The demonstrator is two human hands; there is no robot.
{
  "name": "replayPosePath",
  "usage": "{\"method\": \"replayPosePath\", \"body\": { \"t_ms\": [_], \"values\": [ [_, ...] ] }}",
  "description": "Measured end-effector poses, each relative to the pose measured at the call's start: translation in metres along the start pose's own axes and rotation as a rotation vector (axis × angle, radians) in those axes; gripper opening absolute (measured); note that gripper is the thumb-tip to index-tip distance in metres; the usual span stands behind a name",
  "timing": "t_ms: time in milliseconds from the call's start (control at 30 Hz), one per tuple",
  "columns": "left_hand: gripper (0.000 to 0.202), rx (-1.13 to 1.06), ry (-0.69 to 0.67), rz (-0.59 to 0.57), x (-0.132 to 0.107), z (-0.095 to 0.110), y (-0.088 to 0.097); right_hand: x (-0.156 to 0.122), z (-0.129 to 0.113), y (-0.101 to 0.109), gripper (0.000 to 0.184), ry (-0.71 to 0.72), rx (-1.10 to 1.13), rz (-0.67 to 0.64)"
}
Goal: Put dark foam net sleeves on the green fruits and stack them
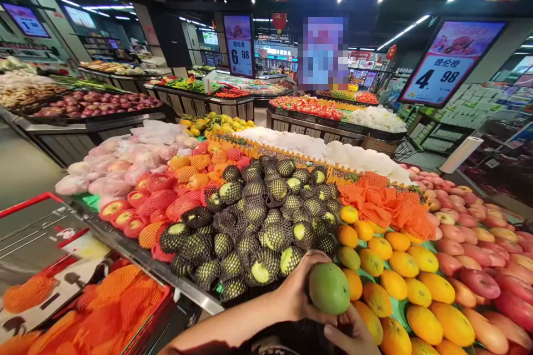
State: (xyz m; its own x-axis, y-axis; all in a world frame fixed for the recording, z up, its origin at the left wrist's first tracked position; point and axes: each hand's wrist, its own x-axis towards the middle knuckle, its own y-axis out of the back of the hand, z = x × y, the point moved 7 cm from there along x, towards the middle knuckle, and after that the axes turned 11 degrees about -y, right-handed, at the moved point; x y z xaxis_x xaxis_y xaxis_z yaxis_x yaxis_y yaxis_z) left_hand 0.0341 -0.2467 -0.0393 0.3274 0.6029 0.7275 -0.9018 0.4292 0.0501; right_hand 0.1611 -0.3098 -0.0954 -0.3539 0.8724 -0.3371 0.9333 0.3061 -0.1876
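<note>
My left hand [297, 288] is wrapped around a smooth green orange [330, 289], holding it up in front of the fruit display. From below, my right hand [352, 334] meets the same fruit, its thumb and fingers curled at the lower edge; part of this hand is cut off by the frame. Loose oranges [395, 285], mostly yellow-orange with a few greenish ones, lie to the right of my hands. Just behind the left hand is a heap of dark green fruits in black foam nets [264, 222].
Red apples [478, 283] fill the right side. Orange foam nets [387, 205] lie behind the oranges. A metal edge [195, 295] borders the display. At lower left stands a red-rimmed cart [31, 203] beside a heap of orange nets [108, 310]. Price screens [453, 64] hang above.
</note>
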Motion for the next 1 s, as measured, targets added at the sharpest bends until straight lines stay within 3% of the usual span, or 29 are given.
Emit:
{"method": "replayPosePath", "body": {
  "t_ms": [67,167,267,367,467,567,667,767,900,1000],
  "values": [
    [0.113,0.017,0.053,0.059,-0.011,0.001,-0.005,-0.014,0.001,-0.001,0.039,-0.003,0.032,-0.023],
    [0.106,-0.044,0.215,0.19,-0.032,0.006,0.002,-0.03,-0.004,-0.006,0.029,-0.041,-0.015,-0.069],
    [0.099,-0.184,0.332,0.257,-0.052,0.025,0.014,-0.035,-0.011,0.005,0.03,-0.018,-0.03,0.103],
    [0.092,-0.318,0.375,0.19,-0.067,0.052,0.017,-0.036,-0.017,0.012,0.034,0.052,-0.022,0.259],
    [0.088,-0.301,0.415,0.059,-0.087,0.071,0.007,-0.03,-0.018,-0.002,0.034,0.069,-0.068,0.198],
    [0.088,-0.246,0.462,0.037,-0.114,0.078,-0.003,-0.024,-0.018,-0.021,0.035,0.061,-0.149,0.077],
    [0.091,-0.163,0.519,0.122,-0.142,0.08,-0.001,-0.02,-0.027,-0.028,0.034,0.144,-0.254,0.043],
    [0.089,-0.16,0.512,0.272,-0.16,0.084,0.013,-0.018,-0.038,-0.021,0.027,0.234,-0.324,0.063],
    [0.082,-0.28,0.443,0.453,-0.162,0.084,0.024,-0.024,-0.046,-0.001,0.027,0.373,-0.227,0.039],
    [0.082,-0.367,0.432,0.478,-0.152,0.078,0.018,-0.036,-0.041,0.01,0.023,0.448,-0.284,0.039]
  ]
}}
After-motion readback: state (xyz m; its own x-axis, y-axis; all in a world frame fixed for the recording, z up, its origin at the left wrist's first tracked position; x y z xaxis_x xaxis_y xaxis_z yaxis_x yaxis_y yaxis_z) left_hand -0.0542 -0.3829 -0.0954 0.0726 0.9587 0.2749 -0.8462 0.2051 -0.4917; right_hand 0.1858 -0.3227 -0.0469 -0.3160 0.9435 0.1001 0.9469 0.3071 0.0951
